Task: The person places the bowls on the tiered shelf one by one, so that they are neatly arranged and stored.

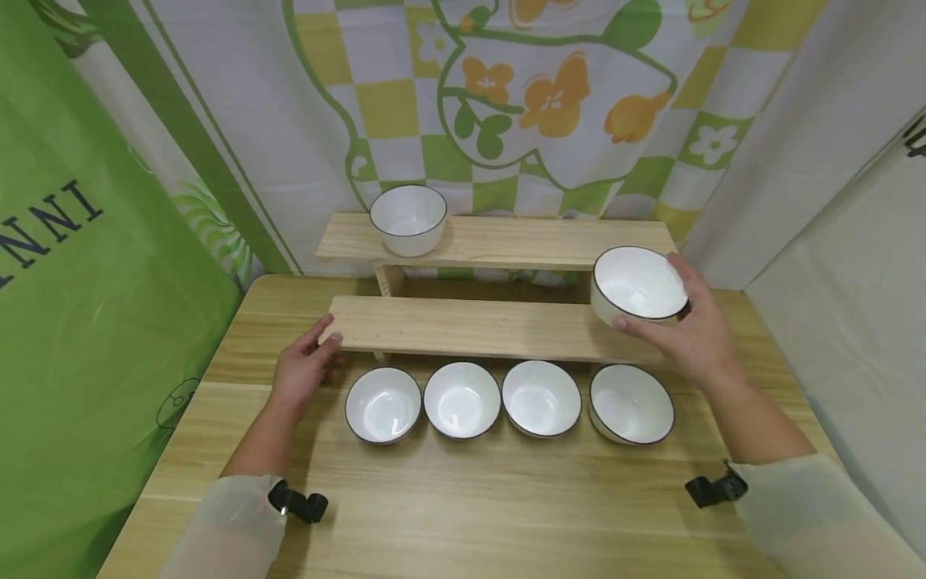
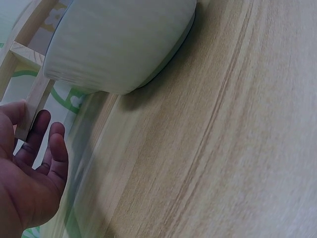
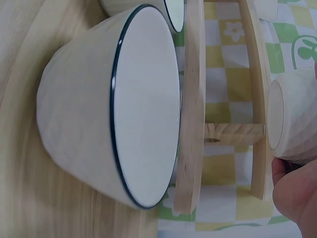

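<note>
My right hand [image 1: 698,334] holds a white dark-rimmed bowl [image 1: 638,283] by its side, thumb at the front and fingers behind. The bowl is raised over the right end of a two-tier wooden shelf [image 1: 463,326]. In the right wrist view, the underside of this bowl [image 3: 292,119] faces the upper tier. At the lower tier's left end, my left hand [image 1: 307,366] pinches the board between thumb and fingers, as the left wrist view shows. Another white bowl [image 1: 408,221] stands on the upper tier, left of the middle.
Several matching bowls [image 1: 461,400] stand in a row on the wooden table [image 1: 463,507], just before the shelf. The rightmost bowl [image 1: 631,404] is below my right hand. A patterned curtain [image 1: 405,104] hangs behind, and a green cloth [image 1: 94,305] hangs at the left.
</note>
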Demonstrator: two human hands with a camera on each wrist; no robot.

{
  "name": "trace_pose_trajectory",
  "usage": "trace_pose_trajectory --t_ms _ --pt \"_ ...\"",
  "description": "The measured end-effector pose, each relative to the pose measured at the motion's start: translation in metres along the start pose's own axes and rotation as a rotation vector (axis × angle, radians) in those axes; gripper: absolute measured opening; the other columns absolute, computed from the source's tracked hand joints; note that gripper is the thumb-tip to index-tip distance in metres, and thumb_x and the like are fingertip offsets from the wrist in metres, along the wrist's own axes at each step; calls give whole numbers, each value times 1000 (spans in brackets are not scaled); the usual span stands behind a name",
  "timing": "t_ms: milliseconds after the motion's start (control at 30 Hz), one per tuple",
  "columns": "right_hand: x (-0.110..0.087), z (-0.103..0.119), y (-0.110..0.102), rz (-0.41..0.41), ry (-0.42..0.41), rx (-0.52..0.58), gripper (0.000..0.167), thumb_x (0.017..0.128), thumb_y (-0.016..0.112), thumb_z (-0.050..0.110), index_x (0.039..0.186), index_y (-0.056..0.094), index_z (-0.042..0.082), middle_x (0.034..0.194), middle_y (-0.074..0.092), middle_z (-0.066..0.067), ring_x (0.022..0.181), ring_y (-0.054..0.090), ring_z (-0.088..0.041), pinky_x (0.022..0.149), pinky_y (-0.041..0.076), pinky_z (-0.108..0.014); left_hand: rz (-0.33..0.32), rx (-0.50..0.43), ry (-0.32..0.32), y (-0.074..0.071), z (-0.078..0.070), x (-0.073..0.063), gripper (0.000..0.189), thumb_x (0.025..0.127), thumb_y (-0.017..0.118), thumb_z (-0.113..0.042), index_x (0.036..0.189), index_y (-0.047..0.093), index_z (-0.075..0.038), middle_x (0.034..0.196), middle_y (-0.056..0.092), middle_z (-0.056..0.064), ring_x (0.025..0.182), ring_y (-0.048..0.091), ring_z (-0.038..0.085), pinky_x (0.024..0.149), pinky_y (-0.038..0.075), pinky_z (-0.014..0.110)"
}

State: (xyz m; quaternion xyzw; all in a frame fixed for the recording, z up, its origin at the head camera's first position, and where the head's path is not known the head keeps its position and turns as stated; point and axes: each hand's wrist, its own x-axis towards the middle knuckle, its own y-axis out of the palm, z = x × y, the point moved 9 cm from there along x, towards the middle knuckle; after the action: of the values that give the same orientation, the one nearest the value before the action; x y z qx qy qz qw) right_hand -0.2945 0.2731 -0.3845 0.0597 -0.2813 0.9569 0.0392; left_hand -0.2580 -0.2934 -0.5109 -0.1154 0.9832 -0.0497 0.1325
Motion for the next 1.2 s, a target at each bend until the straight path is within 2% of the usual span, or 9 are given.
trace_pose_trajectory --t_ms 167,433,633,867,1033,1200 --pt "2 7 9 6 -5 -7 123 73 98 28 168 19 26 170 22 -12 151 29 -39 120 25 -59 13 -2 6 3 -11 -9 59 102 71 -27 156 49 -19 99 68 -9 92 71 18 77 61 35" --pt "6 23 22 12 -12 37 122 72 98 27 167 22 26 167 30 -11 146 36 -36 119 30 -53 13 -12 9 3 -13 -11 59 102 70 -25 156 49 -18 97 68 -9 91 71 18 77 61 35" --pt "9 33 32 43 -6 69 123 72 98 29 167 20 27 169 26 -9 146 36 -35 118 31 -53 9 -10 6 0 -2 -1 60 101 71 -27 156 49 -20 97 68 -12 92 71 17 77 61 35" --pt "14 42 40 41 -29 43 123 70 99 35 167 23 30 169 27 -7 146 36 -36 118 30 -54 -9 0 25 -5 18 13 63 97 75 -41 155 52 -29 103 68 -10 91 71 13 73 60 29" --pt "18 49 45 39 -45 19 124 68 100 40 166 24 32 168 29 -7 146 37 -36 118 30 -55 -10 10 44 -4 19 15 65 95 75 -45 154 52 -31 107 68 -9 91 71 14 73 60 30" --pt "23 55 51 45 -60 26 124 67 100 41 166 26 30 165 34 -10 144 40 -34 118 31 -52 -2 -8 26 -4 17 14 63 97 75 -39 155 51 -29 105 69 -13 91 71 14 73 60 31"
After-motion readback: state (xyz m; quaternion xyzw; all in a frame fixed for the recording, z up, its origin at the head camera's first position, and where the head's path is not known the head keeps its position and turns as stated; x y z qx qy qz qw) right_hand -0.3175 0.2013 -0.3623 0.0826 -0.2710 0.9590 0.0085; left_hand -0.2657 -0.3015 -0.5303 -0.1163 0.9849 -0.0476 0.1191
